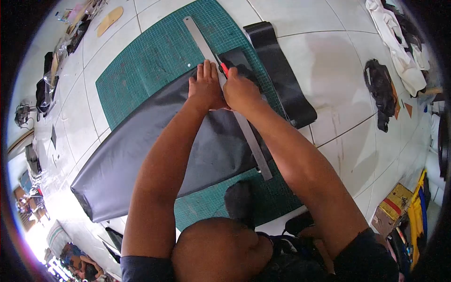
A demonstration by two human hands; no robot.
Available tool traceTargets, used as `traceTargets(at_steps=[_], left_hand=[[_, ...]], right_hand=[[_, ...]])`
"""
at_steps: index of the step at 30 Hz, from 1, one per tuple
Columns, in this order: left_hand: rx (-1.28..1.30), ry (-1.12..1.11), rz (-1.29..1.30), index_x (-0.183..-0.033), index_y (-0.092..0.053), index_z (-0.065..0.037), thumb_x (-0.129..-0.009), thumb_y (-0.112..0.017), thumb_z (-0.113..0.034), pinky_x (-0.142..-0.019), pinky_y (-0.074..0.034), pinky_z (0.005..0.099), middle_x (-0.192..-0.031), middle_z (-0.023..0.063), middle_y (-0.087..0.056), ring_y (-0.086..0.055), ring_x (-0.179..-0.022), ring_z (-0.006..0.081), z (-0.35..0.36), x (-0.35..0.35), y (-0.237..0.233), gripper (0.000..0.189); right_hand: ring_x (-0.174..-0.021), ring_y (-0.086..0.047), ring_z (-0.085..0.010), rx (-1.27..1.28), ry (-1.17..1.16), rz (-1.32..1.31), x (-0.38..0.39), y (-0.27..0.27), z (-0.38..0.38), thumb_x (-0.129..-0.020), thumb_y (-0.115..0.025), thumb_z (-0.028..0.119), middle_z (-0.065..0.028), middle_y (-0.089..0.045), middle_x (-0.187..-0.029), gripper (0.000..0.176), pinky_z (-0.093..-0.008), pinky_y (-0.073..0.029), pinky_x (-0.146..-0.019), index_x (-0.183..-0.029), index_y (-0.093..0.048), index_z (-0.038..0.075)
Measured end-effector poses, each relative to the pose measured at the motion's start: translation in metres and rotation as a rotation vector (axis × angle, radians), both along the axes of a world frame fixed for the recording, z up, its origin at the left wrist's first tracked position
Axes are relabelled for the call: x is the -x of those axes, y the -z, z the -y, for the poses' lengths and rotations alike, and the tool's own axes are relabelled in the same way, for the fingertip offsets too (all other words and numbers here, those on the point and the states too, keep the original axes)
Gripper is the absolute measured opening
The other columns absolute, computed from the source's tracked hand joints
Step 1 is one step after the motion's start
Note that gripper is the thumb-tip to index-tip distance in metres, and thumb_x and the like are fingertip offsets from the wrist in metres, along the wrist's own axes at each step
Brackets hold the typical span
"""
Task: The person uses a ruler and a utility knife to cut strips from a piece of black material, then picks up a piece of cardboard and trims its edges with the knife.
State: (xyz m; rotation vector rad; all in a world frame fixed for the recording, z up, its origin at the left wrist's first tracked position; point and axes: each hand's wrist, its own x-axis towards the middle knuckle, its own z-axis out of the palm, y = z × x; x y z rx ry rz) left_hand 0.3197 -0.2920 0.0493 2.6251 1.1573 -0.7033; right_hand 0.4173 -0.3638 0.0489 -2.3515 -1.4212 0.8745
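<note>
My right hand (240,91) is closed around a utility knife with a red body (224,69), which rests along the edge of a long steel ruler (252,141). Flat beside it lies my left hand (206,89), fingers stretched out, pressing on the ruler's edge and the black sheet material. This black sheet (141,155) spreads under the ruler and over the green cutting mat (136,89). Right of the ruler, a narrower dark part of the material (237,58) lies near the knife. The blade's tip cannot be made out.
A folded black strip (282,75) lies right of the mat on white tiles (338,61). Farther right are a crumpled black item (379,91) and white cloth (399,51). A cardboard box (393,207) stands at lower right. A tan oval piece (110,21) lies upper left.
</note>
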Motion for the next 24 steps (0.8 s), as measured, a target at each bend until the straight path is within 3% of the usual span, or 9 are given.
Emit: traceTargets(at_steps=[11,17,23,24], left_hand=[[-0.026,0.026,0.014,-0.154,-0.011,0.003,-0.05,-0.083,-0.074,-0.111,-0.034,0.0554,-0.162,0.0195,-0.013,-0.017,-0.15,0.0367,-0.001,0.003,0.001,0.149],[-0.028,0.052,0.0,-0.154,-0.012,0.003,-0.047,-0.083,-0.076,-0.11,-0.035,0.0562,-0.161,0.0199,-0.014,-0.017,-0.15,0.0369,0.001,0.001,-0.002,0.15],[-0.029,0.009,-0.019,-0.155,-0.01,0.002,-0.049,-0.083,-0.074,-0.112,-0.032,0.056,-0.162,0.0199,-0.012,-0.015,-0.15,0.0368,0.003,-0.002,-0.005,0.15],[-0.027,0.009,0.009,-0.155,-0.01,0.002,-0.049,-0.083,-0.075,-0.113,-0.031,0.0576,-0.162,0.0206,-0.011,-0.015,-0.15,0.0377,0.003,-0.001,-0.004,0.15]], right_hand=[[-0.105,-0.066,-0.0423,0.041,-0.031,0.017,0.0,0.004,-0.012,-0.096,-0.047,0.02,-0.0296,-0.066,-0.11,0.036,-0.0502,-0.053,-0.09,-0.123,-0.045,-0.005],[-0.11,-0.064,-0.0423,0.143,-0.044,-0.04,-0.006,-0.02,-0.02,-0.096,-0.046,0.018,-0.0305,-0.064,-0.114,0.035,-0.0502,-0.05,-0.095,-0.123,-0.047,-0.005],[-0.105,-0.065,-0.0442,0.294,-0.004,-0.091,0.001,-0.031,0.053,-0.096,-0.048,0.018,-0.0306,-0.065,-0.111,0.038,-0.0511,-0.051,-0.092,-0.126,-0.044,-0.004],[-0.099,-0.065,-0.0461,0.264,-0.019,-0.107,0.001,-0.022,0.074,-0.095,-0.051,0.018,-0.0307,-0.066,-0.103,0.037,-0.0536,-0.051,-0.087,-0.124,-0.043,-0.004]])
